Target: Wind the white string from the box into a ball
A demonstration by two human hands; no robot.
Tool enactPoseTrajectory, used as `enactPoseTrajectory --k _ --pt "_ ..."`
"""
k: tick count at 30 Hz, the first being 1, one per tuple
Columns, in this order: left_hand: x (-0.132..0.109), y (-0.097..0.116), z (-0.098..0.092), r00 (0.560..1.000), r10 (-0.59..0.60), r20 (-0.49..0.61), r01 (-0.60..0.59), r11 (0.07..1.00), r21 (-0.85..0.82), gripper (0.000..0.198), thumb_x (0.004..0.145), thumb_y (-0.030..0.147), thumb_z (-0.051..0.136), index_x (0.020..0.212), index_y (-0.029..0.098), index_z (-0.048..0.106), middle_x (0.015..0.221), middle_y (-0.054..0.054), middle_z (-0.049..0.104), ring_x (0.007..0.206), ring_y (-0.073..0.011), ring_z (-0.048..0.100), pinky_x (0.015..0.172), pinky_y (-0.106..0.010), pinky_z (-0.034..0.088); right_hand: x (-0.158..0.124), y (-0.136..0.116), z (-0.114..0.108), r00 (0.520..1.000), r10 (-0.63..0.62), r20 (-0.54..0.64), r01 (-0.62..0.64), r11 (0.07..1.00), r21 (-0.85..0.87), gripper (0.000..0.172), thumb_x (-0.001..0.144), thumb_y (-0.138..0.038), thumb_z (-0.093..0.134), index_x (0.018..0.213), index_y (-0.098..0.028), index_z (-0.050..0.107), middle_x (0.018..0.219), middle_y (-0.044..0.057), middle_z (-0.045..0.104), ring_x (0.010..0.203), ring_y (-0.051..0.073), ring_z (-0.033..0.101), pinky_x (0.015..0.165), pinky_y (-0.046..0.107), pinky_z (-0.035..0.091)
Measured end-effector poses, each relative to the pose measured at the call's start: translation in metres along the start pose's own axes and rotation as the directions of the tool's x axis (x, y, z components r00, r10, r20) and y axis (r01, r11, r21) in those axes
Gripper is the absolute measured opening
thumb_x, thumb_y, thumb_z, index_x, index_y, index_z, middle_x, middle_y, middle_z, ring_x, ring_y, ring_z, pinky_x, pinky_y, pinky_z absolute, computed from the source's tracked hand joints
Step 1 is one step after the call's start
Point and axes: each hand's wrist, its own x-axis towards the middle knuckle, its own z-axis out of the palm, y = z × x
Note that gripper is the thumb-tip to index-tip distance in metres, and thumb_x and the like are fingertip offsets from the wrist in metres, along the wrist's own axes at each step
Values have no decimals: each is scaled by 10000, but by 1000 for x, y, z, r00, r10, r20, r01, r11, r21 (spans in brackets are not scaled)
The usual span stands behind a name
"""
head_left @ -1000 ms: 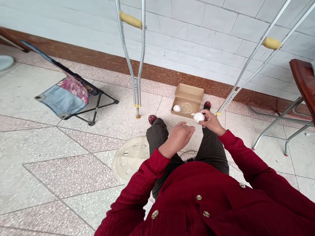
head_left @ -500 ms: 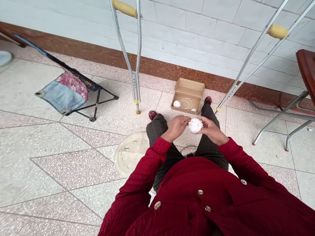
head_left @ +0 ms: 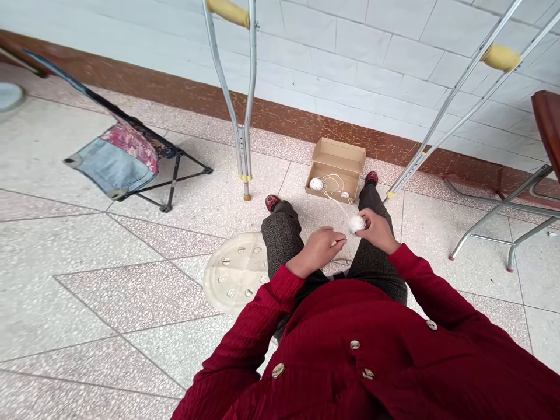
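I sit with my legs stretched toward a wall. My right hand is closed round a small white ball of string above my right knee. My left hand pinches the string just left of the ball. A thin strand runs from my hands up to an open cardboard box on the floor by my feet. Inside the box lie a second white ball and loose loops of string.
Two metal crutches lean on the tiled wall either side of the box. A folding fabric stool stands at left. A pale round perforated lid lies by my left leg. A metal-legged table is at right.
My hands came together on the ball half a second ago; now the left hand has drawn back down and left, pinching the string, while the right keeps the ball.
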Motion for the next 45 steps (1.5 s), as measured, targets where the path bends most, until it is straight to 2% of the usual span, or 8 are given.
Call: enactPoseTrajectory --k 4,10,17,24,28,34,40,45 --pt "3 -16 -12 992 74 -102 -69 996 51 260 1000 283 473 893 190 692 876 -32 741 848 -178 652 1106 -407 377 -27 -3 12 908 41 417 -228 884 408 416 597 -198 750 993 -185 627 696 -53 569 596 109 466 517 219 387" --pt "8 -22 -2 991 -23 -128 16 998 -55 335 1000 295 453 783 178 681 785 -48 698 817 -185 639 856 -303 482 -47 -39 -2 875 -114 471 -296 643 706 463 645 -144 792 1082 -184 646 847 -3 639 679 117 567 523 204 459" --pt "-3 -14 18 996 -80 -33 71 976 -207 378 1003 331 428 754 166 659 767 -31 691 768 -167 625 762 -260 442 -29 -72 -35 961 -96 258 -152 594 790 605 662 -196 805 1232 -242 607 964 24 705 706 152 655 552 239 501" --pt "-19 -4 2 996 -70 56 75 993 -89 355 1001 300 427 753 173 648 722 -21 677 693 -150 604 676 -241 391 2 -29 -33 989 -9 -150 41 977 209 487 629 -314 807 1072 -214 632 794 -7 665 627 147 575 558 258 450" --pt "-10 -4 -9 1000 -10 -20 11 999 44 313 1008 306 440 881 184 698 836 -56 725 790 -182 646 713 -254 407 -10 -9 0 997 24 66 -19 996 -82 440 584 -256 801 1004 -208 675 669 -50 602 584 126 523 569 248 424" --pt "3 -23 -12 998 8 -65 -6 999 31 354 1017 323 427 830 179 691 780 -40 702 749 -173 634 686 -249 406 -31 -17 -1 774 25 632 -370 829 420 553 602 -201 777 1135 -137 647 744 -9 678 580 130 603 524 240 488" --pt "7 -29 -4 991 -71 -118 46 978 -205 362 1001 368 432 853 174 700 864 -36 738 821 -174 660 771 -249 462 -35 -36 -26 823 -121 555 -377 615 693 593 667 -223 818 1218 -171 604 839 45 731 646 160 671 505 221 479" --pt "10 -27 -6 986 -115 -123 68 942 -330 353 987 387 441 885 162 693 889 -31 735 850 -173 657 807 -253 471 -35 -50 -30 848 -166 504 -297 639 710 546 737 -300 819 1217 -187 584 881 65 730 702 181 689 544 243 512"
